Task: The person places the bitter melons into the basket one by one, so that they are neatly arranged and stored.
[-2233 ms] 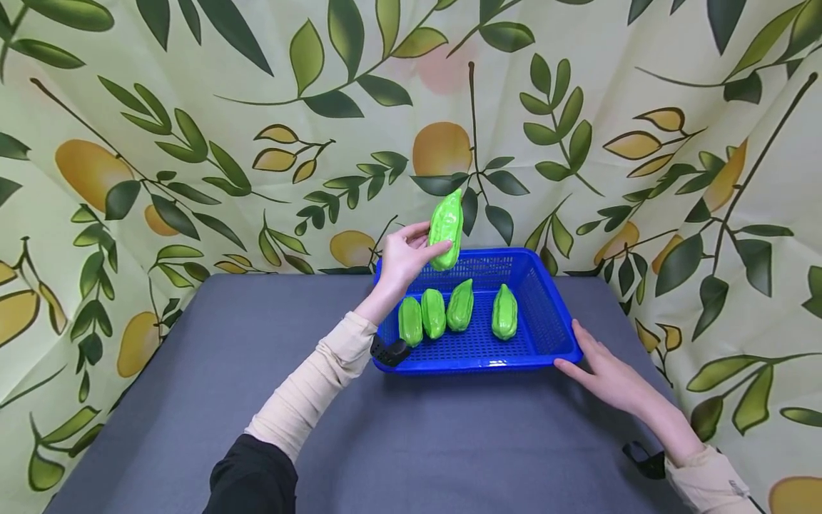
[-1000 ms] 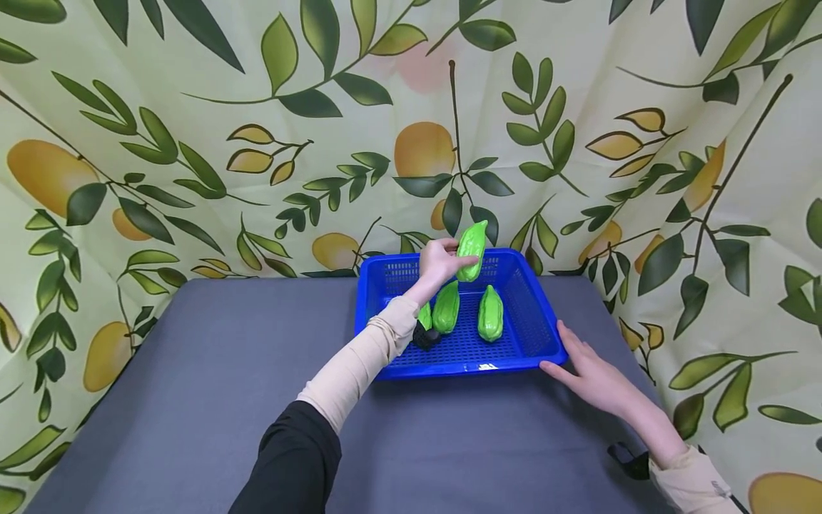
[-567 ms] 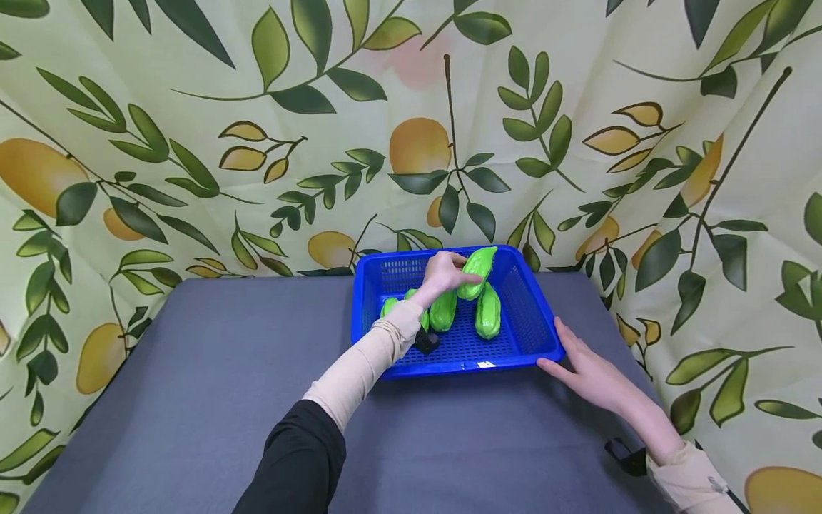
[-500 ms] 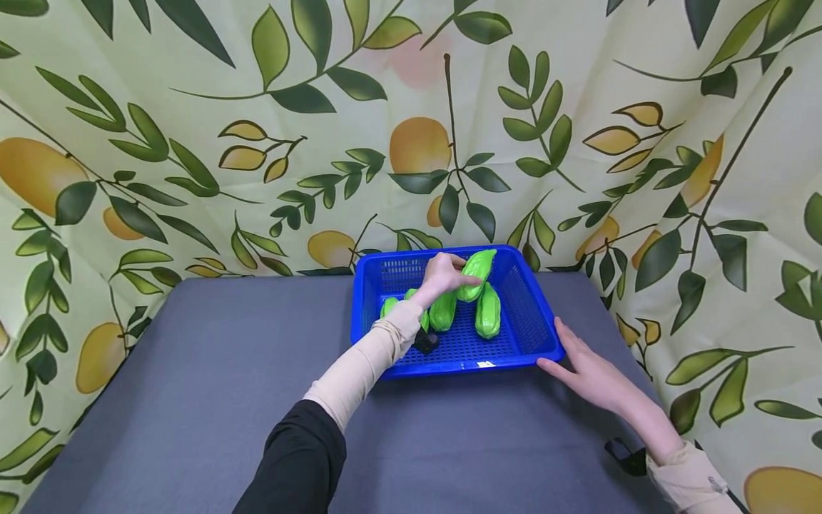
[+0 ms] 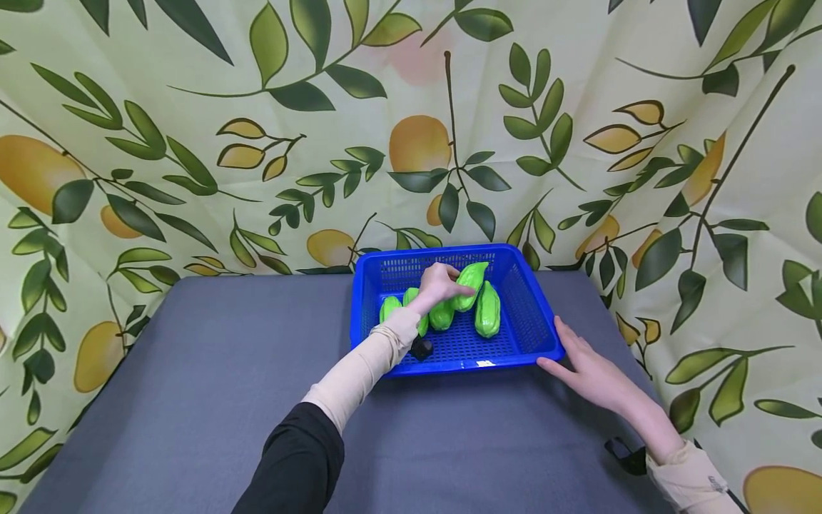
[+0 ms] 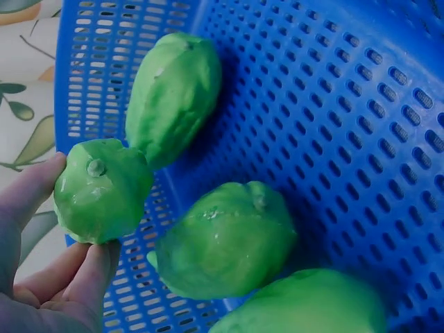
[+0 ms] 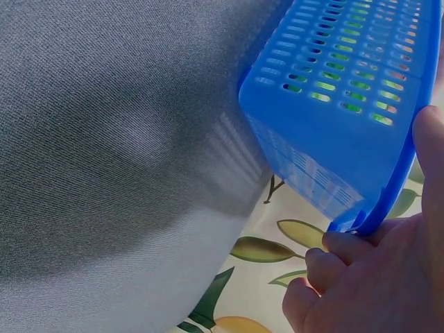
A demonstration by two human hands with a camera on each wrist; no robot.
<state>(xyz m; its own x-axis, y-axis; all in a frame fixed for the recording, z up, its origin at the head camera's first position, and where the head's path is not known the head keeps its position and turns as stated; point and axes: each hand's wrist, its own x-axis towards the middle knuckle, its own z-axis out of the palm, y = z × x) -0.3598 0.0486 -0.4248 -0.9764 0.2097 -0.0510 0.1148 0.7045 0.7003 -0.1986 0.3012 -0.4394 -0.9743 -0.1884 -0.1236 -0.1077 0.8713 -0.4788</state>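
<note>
A green bitter melon (image 5: pixel 471 287) is pinched in my left hand (image 5: pixel 440 283), between thumb and fingers, low inside the blue basket (image 5: pixel 520 350). It tilts, pointed tip up and right; in the left wrist view its stubby end (image 6: pixel 96 167) faces the camera. Right beside it lies another bitter melon (image 5: pixel 488 312). Several more are lined up on its left, the nearest one (image 5: pixel 442 315) partly behind my hand and the leftmost (image 5: pixel 389 308) near the side wall. My right hand (image 5: pixel 594 368) rests at the basket's near right corner, fingers along the outer side, thumb at the front rim.
The basket stands at the back of a grey cloth-covered table (image 5: pixel 257 371). A leaf-and-fruit patterned curtain (image 5: pixel 308 157) hangs behind and along both sides. A black strap (image 5: pixel 626 457) shows below my right wrist.
My left hand has carried the bitter melon from above the basket's back rim down and rightward, into the gap beside the right-hand melon. My right hand has stayed at the corner.
</note>
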